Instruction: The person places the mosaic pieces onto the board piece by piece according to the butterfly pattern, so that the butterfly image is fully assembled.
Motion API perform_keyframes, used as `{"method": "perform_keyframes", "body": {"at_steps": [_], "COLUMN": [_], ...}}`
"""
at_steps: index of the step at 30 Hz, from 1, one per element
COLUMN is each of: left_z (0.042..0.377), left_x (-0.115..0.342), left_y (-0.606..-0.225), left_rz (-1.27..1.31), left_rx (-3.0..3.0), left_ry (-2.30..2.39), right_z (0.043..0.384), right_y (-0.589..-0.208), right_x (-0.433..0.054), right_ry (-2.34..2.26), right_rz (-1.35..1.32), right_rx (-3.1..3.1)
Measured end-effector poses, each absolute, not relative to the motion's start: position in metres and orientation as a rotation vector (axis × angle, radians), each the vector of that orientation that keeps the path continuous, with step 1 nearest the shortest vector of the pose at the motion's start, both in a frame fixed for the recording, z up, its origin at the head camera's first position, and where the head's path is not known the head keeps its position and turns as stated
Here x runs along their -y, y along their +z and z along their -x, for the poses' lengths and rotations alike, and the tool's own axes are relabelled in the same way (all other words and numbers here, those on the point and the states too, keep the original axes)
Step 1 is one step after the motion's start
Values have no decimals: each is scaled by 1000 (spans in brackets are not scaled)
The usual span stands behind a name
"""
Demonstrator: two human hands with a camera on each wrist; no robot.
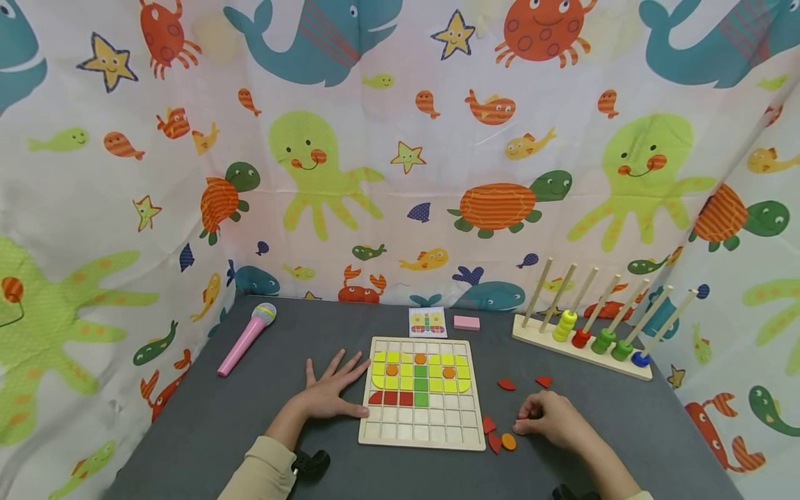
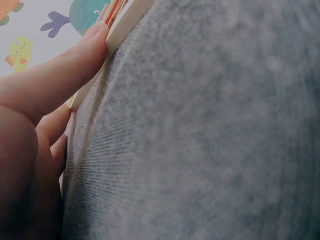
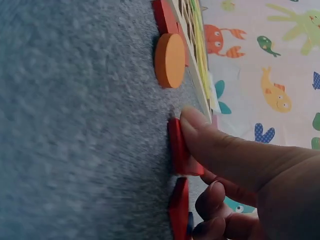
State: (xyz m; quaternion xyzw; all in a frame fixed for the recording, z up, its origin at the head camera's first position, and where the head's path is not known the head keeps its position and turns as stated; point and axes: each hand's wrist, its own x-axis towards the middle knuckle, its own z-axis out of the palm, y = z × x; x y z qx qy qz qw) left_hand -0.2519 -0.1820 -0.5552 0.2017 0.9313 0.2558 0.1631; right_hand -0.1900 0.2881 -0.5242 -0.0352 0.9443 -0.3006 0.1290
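My left hand [image 1: 328, 396] lies with fingers spread at the left side of a wooden grid board [image 1: 390, 432], its thumb touching the board's edge. Yellow, green, red and orange tiles fill the upper part of that grid. To the right of the board, my right hand [image 1: 553, 420] pinches a red tile [image 3: 178, 145] between thumb and fingers, low over the grey tabletop. Near it lie an orange disc [image 1: 509, 442] and several loose red pieces, among them a red quarter-round piece [image 1: 506, 384]. Another red piece [image 3: 179, 210] shows beside the pinched one in the right wrist view.
Behind the board are a pattern card [image 1: 428, 322] and a pink block [image 1: 467, 323]. A pink toy microphone [image 1: 247, 340] lies at the back left. At the back right stands a peg rack [image 1: 581, 347] with coloured rings. Printed curtains [image 1: 375, 139] enclose the table.
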Motion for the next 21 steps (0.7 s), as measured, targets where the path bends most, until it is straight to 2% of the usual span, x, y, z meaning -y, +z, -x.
{"method": "perform_keyframes", "body": {"at_steps": [8,13,21], "left_z": [251,251,252], "left_x": [181,180,181], "left_y": [-554,-553,-553], "left_rz": [-574,-566,-558], "left_rx": [-2666,-2660,-2667], "left_ry": [727,728,728], "right_z": [198,207,219], "right_y": [-512,-502,-512], "right_x": [-273,-241,-182], "right_ry": [-1010,-1146,-1212], "right_rz": [163,109,259], "right_rx": [-2718,-2741,-2753]}}
